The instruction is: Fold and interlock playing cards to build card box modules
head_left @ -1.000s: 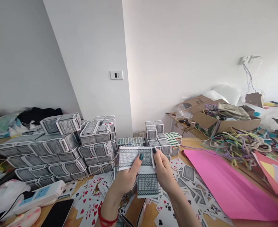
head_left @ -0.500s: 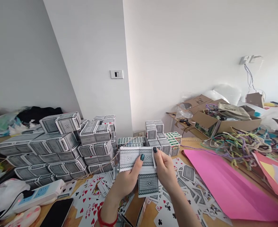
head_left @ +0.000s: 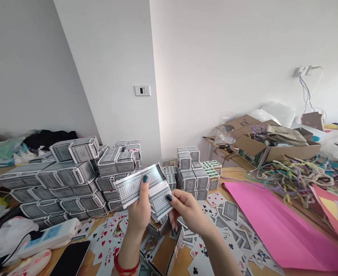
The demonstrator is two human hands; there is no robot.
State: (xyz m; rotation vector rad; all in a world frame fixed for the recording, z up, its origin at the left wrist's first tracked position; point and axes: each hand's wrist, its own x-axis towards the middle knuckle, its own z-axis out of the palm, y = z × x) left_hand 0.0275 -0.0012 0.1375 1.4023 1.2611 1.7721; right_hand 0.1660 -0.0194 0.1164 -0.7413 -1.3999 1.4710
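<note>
the left hand is clamped on a folded card piece, thumb across its patterned back, holding it tilted above the counter. the right hand pinches the lower right part of the same piece between thumb and fingers (the thumb wears dark nail polish). below the hands sits an open box with loose cards beside it, some face up, some face down. to the left rise stacks of card blocks, with a power strip and a black phone in front of them. a smaller stack stands behind the right hand. farther right lie pink paper, a heap of cords and an open cardboard box.
</note>
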